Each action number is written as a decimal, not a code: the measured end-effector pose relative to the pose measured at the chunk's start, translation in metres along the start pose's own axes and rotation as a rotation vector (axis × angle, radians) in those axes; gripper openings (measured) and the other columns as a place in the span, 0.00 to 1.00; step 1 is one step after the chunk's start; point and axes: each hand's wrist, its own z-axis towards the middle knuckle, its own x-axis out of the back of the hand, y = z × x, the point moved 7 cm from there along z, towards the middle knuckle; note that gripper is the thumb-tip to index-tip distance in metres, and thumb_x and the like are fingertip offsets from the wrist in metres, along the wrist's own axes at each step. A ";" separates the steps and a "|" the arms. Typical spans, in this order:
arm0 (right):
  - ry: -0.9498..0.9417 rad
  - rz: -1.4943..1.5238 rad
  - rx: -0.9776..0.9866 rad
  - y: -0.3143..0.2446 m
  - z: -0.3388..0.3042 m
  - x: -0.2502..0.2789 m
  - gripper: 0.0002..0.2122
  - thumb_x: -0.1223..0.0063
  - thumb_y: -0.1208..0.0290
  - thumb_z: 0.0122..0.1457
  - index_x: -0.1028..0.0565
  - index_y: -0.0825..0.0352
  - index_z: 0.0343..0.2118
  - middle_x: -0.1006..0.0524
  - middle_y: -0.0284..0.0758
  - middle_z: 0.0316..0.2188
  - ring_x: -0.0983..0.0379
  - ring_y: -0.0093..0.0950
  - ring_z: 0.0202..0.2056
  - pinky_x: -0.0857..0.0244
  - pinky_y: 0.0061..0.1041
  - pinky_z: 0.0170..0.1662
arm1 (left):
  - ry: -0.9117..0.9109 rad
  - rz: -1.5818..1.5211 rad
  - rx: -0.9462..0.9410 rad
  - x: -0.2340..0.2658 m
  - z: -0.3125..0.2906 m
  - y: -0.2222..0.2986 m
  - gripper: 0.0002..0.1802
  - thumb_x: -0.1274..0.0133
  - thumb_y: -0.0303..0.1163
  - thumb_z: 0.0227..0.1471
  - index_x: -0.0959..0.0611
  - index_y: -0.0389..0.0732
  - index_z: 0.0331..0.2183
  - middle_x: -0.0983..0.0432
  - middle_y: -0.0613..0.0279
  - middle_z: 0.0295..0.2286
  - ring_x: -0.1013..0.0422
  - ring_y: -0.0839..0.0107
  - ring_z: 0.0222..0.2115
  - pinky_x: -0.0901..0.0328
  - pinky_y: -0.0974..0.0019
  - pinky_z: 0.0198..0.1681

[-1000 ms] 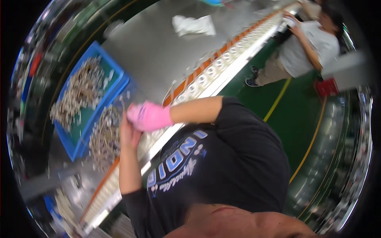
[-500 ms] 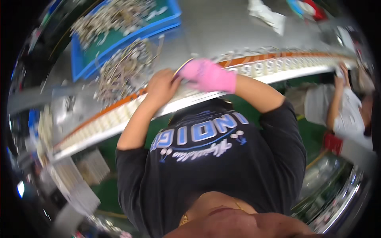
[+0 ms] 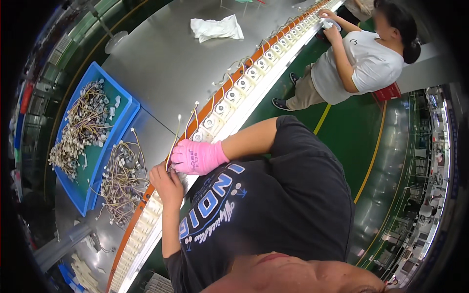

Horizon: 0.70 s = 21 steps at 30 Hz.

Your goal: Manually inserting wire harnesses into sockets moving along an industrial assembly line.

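My bare left hand and my pink-gloved right hand meet over a long row of white plastic housings. Between their fingertips, both pinch a thin wire cable; its free end stands up past the glove. The lower end, and the housing under my fingers, are hidden. Beyond my right hand, the housings carry round white pieces with dark centres, and wires rise from them. A tangled pile of wire cables lies on the metal table just left of my hands.
A blue tray holding more cables stands at the left. An orange strip edges the row along the metal table. A white cloth lies farther back. Another person works farther along the row at the upper right.
The view has swung round, so the row now runs steeply from lower left to upper right. My hands remain together at the row; the cable now stands more upright beside the glove.
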 end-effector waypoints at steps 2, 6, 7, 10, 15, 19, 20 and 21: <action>-0.007 -0.075 -0.037 -0.002 0.001 -0.002 0.09 0.49 0.60 0.46 0.28 0.60 0.25 0.30 0.32 0.30 0.33 0.30 0.35 0.44 0.31 0.36 | 0.008 0.009 0.076 -0.003 -0.001 -0.005 0.13 0.52 0.25 0.41 0.30 0.33 0.33 0.37 0.47 0.31 0.41 0.50 0.36 0.47 0.54 0.41; -0.013 -0.038 -0.150 0.002 0.003 -0.007 0.09 0.49 0.60 0.45 0.28 0.60 0.24 0.30 0.34 0.28 0.33 0.31 0.34 0.44 0.31 0.35 | 0.025 0.012 0.083 -0.001 -0.001 -0.003 0.12 0.52 0.25 0.41 0.31 0.33 0.32 0.37 0.47 0.31 0.41 0.50 0.35 0.47 0.54 0.40; 0.047 -0.033 -0.164 0.001 0.003 -0.005 0.09 0.50 0.60 0.45 0.27 0.60 0.24 0.29 0.34 0.28 0.33 0.32 0.34 0.44 0.31 0.35 | 0.027 0.012 0.077 -0.001 -0.002 -0.003 0.11 0.52 0.25 0.40 0.31 0.33 0.31 0.37 0.47 0.31 0.41 0.50 0.35 0.48 0.54 0.40; -0.013 -0.101 -0.185 -0.003 0.003 -0.005 0.08 0.50 0.61 0.45 0.27 0.61 0.22 0.29 0.34 0.26 0.33 0.31 0.34 0.44 0.31 0.34 | 0.042 0.015 0.066 -0.003 0.001 -0.003 0.11 0.51 0.24 0.39 0.32 0.33 0.30 0.37 0.48 0.30 0.41 0.49 0.35 0.48 0.54 0.40; -0.294 -0.130 -0.086 -0.001 0.014 -0.006 0.08 0.50 0.62 0.45 0.26 0.62 0.24 0.29 0.33 0.27 0.33 0.31 0.34 0.43 0.32 0.34 | 0.027 0.016 0.083 -0.003 0.002 -0.006 0.12 0.51 0.23 0.38 0.32 0.34 0.30 0.37 0.48 0.30 0.41 0.49 0.35 0.48 0.54 0.40; 0.103 -0.018 0.127 -0.006 0.029 0.027 0.10 0.50 0.64 0.45 0.27 0.61 0.30 0.28 0.32 0.31 0.32 0.31 0.37 0.42 0.33 0.36 | 0.058 -0.068 0.030 -0.002 -0.002 -0.016 0.12 0.51 0.22 0.38 0.31 0.35 0.31 0.37 0.48 0.30 0.41 0.49 0.35 0.47 0.53 0.39; 0.303 -0.104 0.181 -0.007 0.030 0.039 0.10 0.49 0.64 0.45 0.28 0.61 0.31 0.28 0.32 0.32 0.32 0.30 0.38 0.42 0.33 0.37 | 0.114 -0.082 -0.016 0.000 -0.003 -0.014 0.11 0.51 0.22 0.39 0.30 0.34 0.31 0.37 0.48 0.30 0.40 0.49 0.34 0.46 0.52 0.39; 0.214 -0.124 0.182 0.002 0.032 0.030 0.09 0.49 0.65 0.45 0.28 0.60 0.30 0.27 0.31 0.31 0.31 0.29 0.38 0.42 0.31 0.38 | 0.024 -0.064 0.070 -0.005 -0.003 -0.018 0.09 0.50 0.23 0.42 0.29 0.33 0.30 0.36 0.49 0.30 0.40 0.50 0.34 0.45 0.54 0.38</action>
